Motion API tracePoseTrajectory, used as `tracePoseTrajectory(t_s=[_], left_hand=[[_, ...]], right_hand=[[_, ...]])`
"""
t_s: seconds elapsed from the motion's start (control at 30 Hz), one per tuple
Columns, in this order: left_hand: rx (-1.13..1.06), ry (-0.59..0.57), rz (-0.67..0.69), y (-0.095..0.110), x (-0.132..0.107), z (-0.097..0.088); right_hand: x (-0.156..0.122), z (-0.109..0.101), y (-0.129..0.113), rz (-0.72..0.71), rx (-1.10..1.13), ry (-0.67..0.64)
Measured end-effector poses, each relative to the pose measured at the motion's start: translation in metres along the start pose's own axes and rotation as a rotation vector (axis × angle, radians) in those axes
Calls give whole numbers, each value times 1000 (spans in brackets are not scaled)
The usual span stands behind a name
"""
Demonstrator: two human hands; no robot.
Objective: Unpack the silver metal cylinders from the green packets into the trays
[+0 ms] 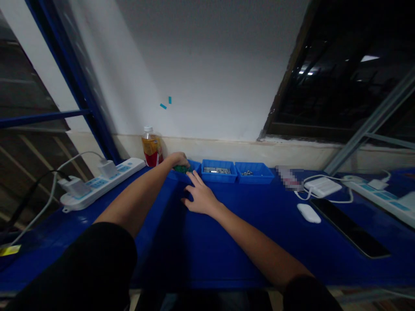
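Observation:
My left hand (179, 159) reaches down into the left blue bin (195, 165), over small green pieces (182, 169) whose kind I cannot make out. Its fingertips are hidden behind the hand and among the pieces. My right hand (201, 196) is open, fingers apart, with its fingertips at the front edge of that same bin and nothing visible in it. Beside it stands the middle blue bin (218, 177) with several silver metal parts (217, 170). The right blue bin (259, 176) holds a few small metal pieces (247, 172).
A drink bottle (151, 147) stands behind the left bin by the wall. On the left lies a power strip (103, 183) with plugs. A white case (308, 213), a phone (350, 226), a white charger (323, 187) and another power strip (385, 198) lie to the right.

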State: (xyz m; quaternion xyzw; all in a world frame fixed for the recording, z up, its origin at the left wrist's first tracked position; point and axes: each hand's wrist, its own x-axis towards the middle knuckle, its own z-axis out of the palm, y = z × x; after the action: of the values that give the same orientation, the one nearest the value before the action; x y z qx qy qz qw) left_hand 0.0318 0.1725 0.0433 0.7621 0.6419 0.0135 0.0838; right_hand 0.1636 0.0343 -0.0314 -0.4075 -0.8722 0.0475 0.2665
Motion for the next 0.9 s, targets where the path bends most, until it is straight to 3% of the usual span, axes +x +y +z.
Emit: tracePoseTrajectory(t_s=[0.1,0.2,0.27,0.3,0.37,0.47,0.57,0.73,0.9], left_hand=[[-31,101,-61,-8,-11,-16],[-55,242,-80,-20,-30,-43],[-77,349,-69,-26,-54,-59],[-105,457,-34,-29,-68,-64],[-101,587,39,-32,-100,-65],[-25,550,70,-35,-142,-46],[21,501,111,-42,-163,-13],[143,523,231,-56,-161,36],[214,571,364,-54,-162,64]], right_hand=[[1,0,1,-3,11,7],[3,-3,3,-6,28,-12],[4,-5,4,-7,32,-28],[4,-6,5,-5,31,-35],[5,-7,6,-2,21,-45],[5,-7,8,-5,2,-48],[4,-5,9,-2,-10,-47],[2,-3,10,1,-13,-36],[1,-5,11,-5,-11,-31]])
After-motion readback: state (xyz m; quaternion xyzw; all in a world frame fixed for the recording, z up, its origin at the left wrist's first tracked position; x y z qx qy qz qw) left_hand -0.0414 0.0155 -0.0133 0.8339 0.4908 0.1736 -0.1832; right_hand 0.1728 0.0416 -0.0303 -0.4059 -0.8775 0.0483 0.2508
